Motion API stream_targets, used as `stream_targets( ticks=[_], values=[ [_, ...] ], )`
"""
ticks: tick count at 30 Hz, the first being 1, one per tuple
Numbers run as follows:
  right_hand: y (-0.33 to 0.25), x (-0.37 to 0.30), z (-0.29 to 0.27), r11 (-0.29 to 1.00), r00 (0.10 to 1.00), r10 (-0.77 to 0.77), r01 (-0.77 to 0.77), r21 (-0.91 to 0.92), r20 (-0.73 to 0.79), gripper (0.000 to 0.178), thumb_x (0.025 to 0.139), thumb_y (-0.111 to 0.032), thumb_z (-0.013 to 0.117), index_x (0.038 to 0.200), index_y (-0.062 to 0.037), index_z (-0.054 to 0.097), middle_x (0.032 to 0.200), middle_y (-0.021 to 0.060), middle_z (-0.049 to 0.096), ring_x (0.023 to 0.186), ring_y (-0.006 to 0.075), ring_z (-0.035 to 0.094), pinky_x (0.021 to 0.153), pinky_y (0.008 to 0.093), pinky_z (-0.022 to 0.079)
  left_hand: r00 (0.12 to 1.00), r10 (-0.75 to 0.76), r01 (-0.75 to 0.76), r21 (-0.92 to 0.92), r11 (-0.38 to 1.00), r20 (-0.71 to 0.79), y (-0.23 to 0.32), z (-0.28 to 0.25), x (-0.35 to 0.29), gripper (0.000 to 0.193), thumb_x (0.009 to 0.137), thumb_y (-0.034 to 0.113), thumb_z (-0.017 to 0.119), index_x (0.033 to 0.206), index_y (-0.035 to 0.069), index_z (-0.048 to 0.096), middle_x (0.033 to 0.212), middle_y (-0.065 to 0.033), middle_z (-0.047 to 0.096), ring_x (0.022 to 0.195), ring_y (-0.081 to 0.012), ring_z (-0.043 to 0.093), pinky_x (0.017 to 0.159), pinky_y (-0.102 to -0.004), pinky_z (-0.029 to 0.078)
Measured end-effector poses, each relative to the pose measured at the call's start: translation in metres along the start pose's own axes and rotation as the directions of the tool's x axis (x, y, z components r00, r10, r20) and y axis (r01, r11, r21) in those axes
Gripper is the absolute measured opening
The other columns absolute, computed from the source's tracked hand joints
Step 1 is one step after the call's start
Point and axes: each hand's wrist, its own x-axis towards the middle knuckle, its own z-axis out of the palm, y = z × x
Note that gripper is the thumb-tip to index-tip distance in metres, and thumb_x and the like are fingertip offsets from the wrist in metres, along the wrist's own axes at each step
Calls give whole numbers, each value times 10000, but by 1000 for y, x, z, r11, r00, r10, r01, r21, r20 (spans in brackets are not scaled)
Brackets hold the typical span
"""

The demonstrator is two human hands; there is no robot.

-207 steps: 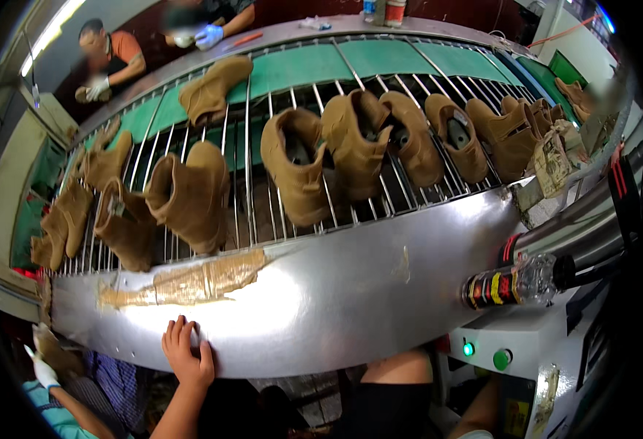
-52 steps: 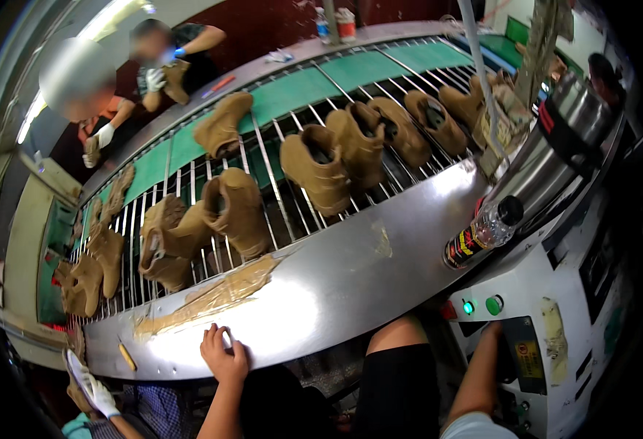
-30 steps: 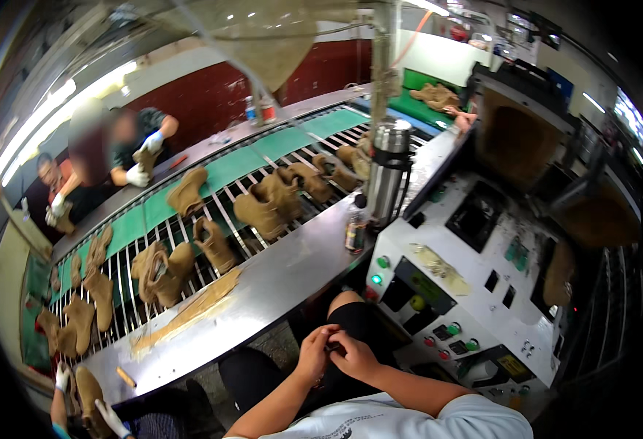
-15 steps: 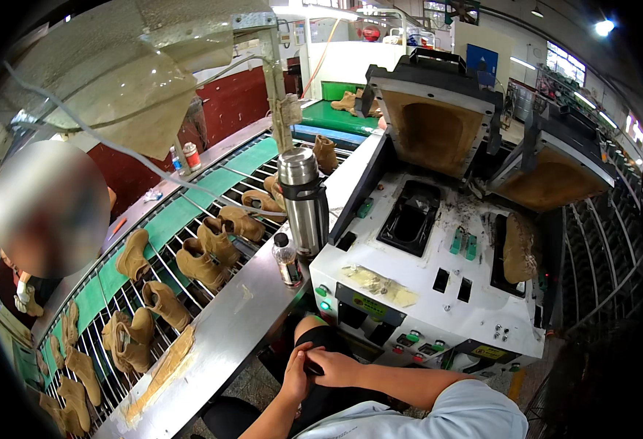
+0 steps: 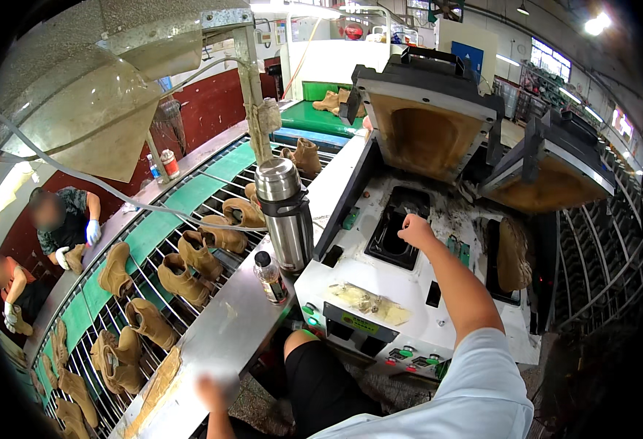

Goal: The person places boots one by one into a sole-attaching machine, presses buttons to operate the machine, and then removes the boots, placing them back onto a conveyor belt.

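My right hand (image 5: pixel 415 231) reaches over the white machine (image 5: pixel 391 282), its fingers curled together above the near right edge of a black well (image 5: pixel 393 252). Whatever those fingers may hold is hidden. Near the edge of the metal ledge (image 5: pixel 222 333), my left hand (image 5: pixel 211 389) is smeared by motion, so its fingers cannot be made out. Behind the well, a raised lid (image 5: pixel 427 135) shows a brown padded underside. A second lid (image 5: pixel 548 178) stands tilted up over the right-hand well, where a tan shoe (image 5: pixel 513 254) lies.
A steel thermos (image 5: pixel 285 216) and a small bottle (image 5: pixel 270 278) stand on the ledge. Several tan boots (image 5: pixel 182 278) rest on the barred conveyor to the left. Two people beyond it handle shoes in white gloves (image 5: pixel 93 232). More shoes (image 5: pixel 327 102) lie on a green surface at the back.
My clasped hands have parted. The right went forward over the machine's well; the left moved left toward the ledge. The view shifted, and two people at the left now show more fully.
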Motion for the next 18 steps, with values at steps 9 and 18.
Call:
stream_targets(
  ticks=[9, 18],
  values=[
    [18, 65, 55, 793, 787, 199, 221, -568, 584, 313, 699, -247, 633, 821, 32, 705, 867, 201, 678, 807, 334, 644, 751, 399, 515, 974, 92, 38, 551, 833, -206, -22, 33, -12, 171, 839, 195, 573, 847, 27, 603, 730, -78, 559, 654, -198, 562, 584, -327, 471],
    [33, 63, 67, 742, 828, 338, 59, -668, 447, 410, 786, -216, 538, 1134, -21, 633, 1251, 216, 546, 1161, 363, 524, 951, 422, 439, 789, -422, 281, 348, 894, 446, 18, 0, 12, 389, 858, 367, 532, 1080, 51, 578, 1016, -106, 589, 923, -229, 568, 790, -389, 458]
  ],
)
